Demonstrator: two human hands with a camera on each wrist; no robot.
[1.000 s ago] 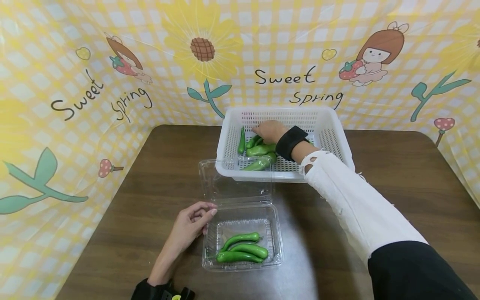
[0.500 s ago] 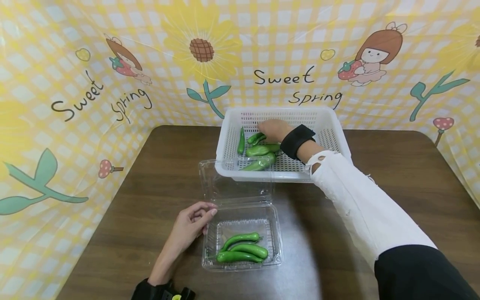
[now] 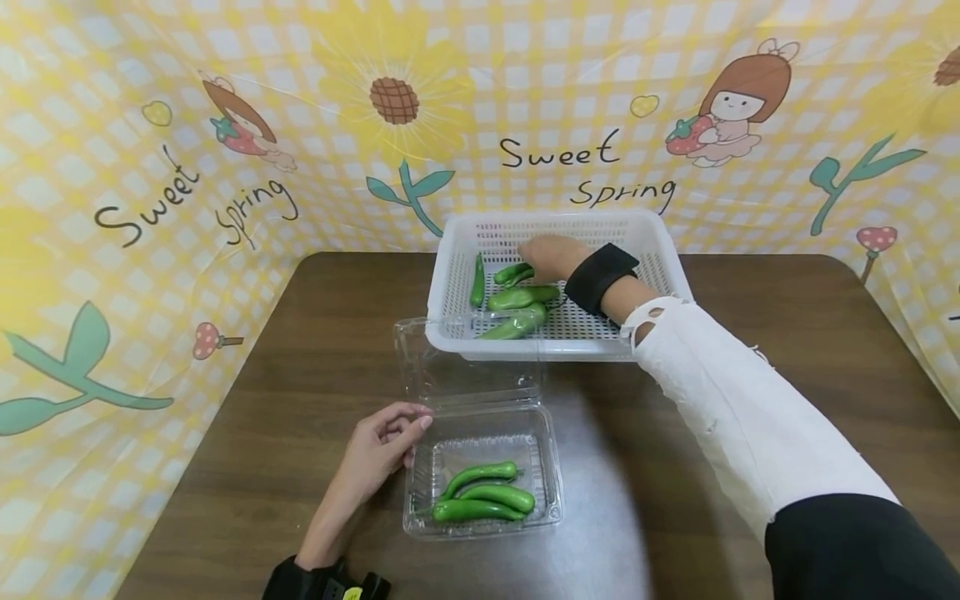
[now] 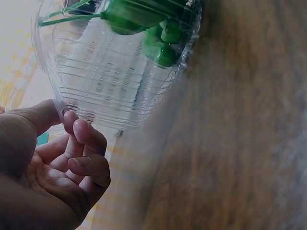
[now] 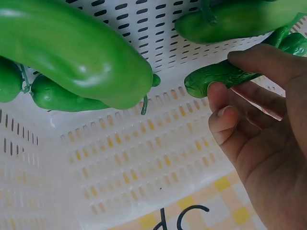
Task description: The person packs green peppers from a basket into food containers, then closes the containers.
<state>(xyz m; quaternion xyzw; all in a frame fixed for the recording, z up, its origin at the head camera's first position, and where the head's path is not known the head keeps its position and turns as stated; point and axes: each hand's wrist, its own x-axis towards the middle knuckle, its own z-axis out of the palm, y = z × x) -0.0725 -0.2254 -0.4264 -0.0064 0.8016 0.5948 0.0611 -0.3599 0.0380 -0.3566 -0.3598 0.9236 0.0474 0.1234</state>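
My left hand [image 3: 378, 446] pinches the left rim of a clear plastic clamshell box [image 3: 557, 475] between thumb and fingers; the left wrist view shows the same grip from below. Several green peppers [image 3: 495, 497] lie in its base, and its clear lid [image 3: 472, 375] stands open toward the back. Inside a white slotted basket [image 3: 652, 233], my right hand [image 3: 553, 257] reaches down. There, thumb and fingers pinch a dark green wrinkled pepper [image 5: 211, 79] in the right wrist view. Larger light green peppers [image 3: 522, 297] lie nearer the basket's front.
A slim green pepper [image 3: 478, 279] lies along the basket's left side. The lid's top edge overlaps the basket's front left in the head view. Behind the brown wooden table [image 3: 315, 333] hangs a yellow checked cloth [image 3: 540, 100].
My right hand has shifted slightly to the right within the basket, uncovering more of the small peppers beside it. The left hand keeps its place on the box. The head view has moved a little.
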